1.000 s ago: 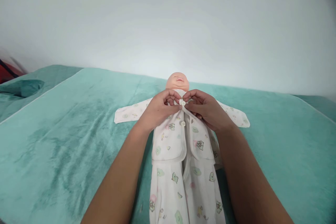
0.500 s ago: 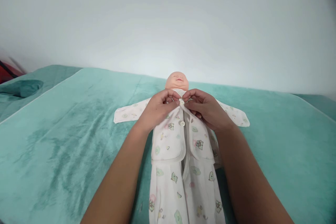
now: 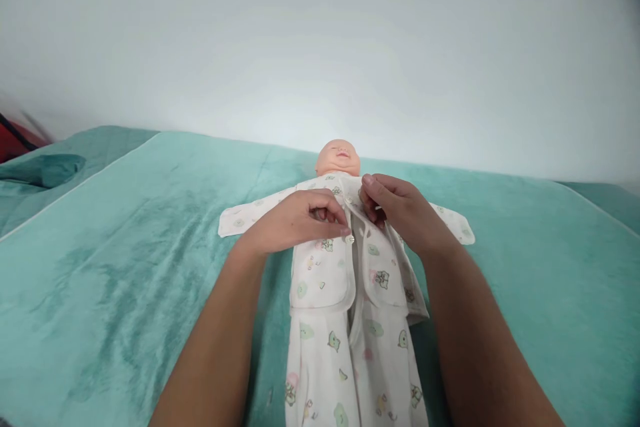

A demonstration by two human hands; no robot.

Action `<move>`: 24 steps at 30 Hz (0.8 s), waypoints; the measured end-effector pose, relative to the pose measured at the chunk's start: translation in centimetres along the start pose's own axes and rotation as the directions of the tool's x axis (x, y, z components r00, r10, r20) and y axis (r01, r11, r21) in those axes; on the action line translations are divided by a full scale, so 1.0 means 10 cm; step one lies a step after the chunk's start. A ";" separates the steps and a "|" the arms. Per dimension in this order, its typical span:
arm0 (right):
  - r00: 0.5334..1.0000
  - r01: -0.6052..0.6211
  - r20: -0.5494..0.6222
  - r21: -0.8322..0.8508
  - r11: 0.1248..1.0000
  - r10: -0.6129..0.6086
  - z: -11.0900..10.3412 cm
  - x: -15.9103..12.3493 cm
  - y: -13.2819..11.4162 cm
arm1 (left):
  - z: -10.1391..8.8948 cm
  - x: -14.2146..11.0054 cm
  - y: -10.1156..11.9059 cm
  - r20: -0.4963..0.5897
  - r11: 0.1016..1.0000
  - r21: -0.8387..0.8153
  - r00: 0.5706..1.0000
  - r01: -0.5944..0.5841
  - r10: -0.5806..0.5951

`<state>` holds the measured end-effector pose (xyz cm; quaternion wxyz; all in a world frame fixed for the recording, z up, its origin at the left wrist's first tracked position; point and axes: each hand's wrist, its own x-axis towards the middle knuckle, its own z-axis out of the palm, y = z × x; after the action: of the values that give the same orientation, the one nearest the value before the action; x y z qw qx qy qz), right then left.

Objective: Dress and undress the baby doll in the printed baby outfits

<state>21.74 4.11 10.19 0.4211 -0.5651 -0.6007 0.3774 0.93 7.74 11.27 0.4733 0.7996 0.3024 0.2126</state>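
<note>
A baby doll (image 3: 338, 157) lies on its back, its arms spread, dressed in a white printed baby outfit (image 3: 323, 280) with a split front. My left hand (image 3: 305, 219) hovers over the chest with bent fingers. Its thumb tip is beside a round white button (image 3: 351, 239) on the left front edge; thumb and forefinger are slightly apart. Higher up, an upper button (image 3: 349, 200) shows near the neck. My right hand (image 3: 397, 207) is by the right front panel, thumb against the curled fingers. Whether cloth is between them is hidden. Below the chest the front edges are apart.
A teal plush cover (image 3: 150, 267) lies beneath the doll. Behind it rises a white wall (image 3: 320, 67) with a dark band along the top. At the far left are a dark cord and something red (image 3: 20, 140).
Both hands have left the upper button by the neck and separated. My left hand has moved down to the lower button; my right hand has shifted slightly right, off the collar.
</note>
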 end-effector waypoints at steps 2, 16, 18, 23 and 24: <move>0.999 -0.052 0.003 -0.226 0.973 0.054 -0.05 -0.12 -0.13 | 0.00 -0.01 0.01 0.030 0.998 0.063 0.999 -0.025 0.024; 0.950 -0.053 0.270 -0.349 0.936 0.155 -0.15 -0.34 -0.32 | -0.03 -0.06 0.00 0.055 0.994 -0.087 0.996 -0.062 0.067; 0.940 -0.058 0.317 -0.224 0.973 0.129 -0.12 -0.31 -0.31 | -0.03 -0.07 0.00 0.045 0.990 -0.124 0.996 -0.068 0.074; 0.943 -0.122 0.315 0.021 0.992 0.109 -0.01 -0.28 -0.13 | 0.00 -0.05 -0.01 0.059 0.980 -0.193 0.997 -0.037 0.050; 0.950 -0.122 0.294 0.044 0.992 0.104 0.01 -0.29 -0.09 | 0.01 -0.05 -0.01 0.063 0.977 -0.211 0.997 -0.033 0.047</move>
<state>21.35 1.15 10.73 0.3231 -0.5234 -0.6110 0.4984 0.59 7.40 11.14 0.5605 0.7579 0.2461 0.2256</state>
